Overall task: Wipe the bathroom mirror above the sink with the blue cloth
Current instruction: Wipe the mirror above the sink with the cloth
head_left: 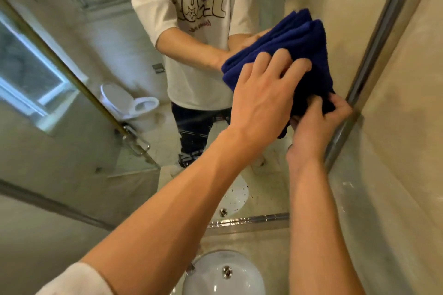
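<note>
A folded dark blue cloth (287, 43) is held up against the bathroom mirror (100, 108) near its right edge. My left hand (261, 96) lies over the cloth's lower left part with fingers spread and bent onto it. My right hand (318, 122) pinches the cloth's bottom right corner between thumb and fingers. The mirror shows a person in a white printed shirt reaching toward the cloth, with the reflected hand behind it.
A metal frame strip (374, 60) bounds the mirror on the right, next to a beige wall (402, 151). A white round sink (225, 275) with a drain sits below. The mirror reflects a toilet (134, 105), a window and a glass door.
</note>
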The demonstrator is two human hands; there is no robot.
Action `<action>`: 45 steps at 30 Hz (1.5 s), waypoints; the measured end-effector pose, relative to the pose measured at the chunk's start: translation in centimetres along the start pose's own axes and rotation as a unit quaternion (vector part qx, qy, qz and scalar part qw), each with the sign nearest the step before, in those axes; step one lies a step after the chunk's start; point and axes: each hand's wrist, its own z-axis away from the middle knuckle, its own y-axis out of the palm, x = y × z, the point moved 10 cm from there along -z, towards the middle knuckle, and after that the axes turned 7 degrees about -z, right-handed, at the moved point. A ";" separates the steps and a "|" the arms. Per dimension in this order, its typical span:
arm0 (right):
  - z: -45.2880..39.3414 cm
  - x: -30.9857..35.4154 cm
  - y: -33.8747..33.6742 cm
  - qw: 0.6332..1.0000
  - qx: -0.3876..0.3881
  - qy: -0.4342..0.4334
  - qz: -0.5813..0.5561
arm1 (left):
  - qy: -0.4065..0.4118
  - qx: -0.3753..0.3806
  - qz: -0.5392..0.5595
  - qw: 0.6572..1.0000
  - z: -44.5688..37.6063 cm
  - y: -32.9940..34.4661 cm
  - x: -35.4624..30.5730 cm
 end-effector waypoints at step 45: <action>15.9 -14.5 8.3 0.998 0.030 0.047 -0.038 | -0.063 0.032 -0.056 0.996 12.1 -5.6 18.2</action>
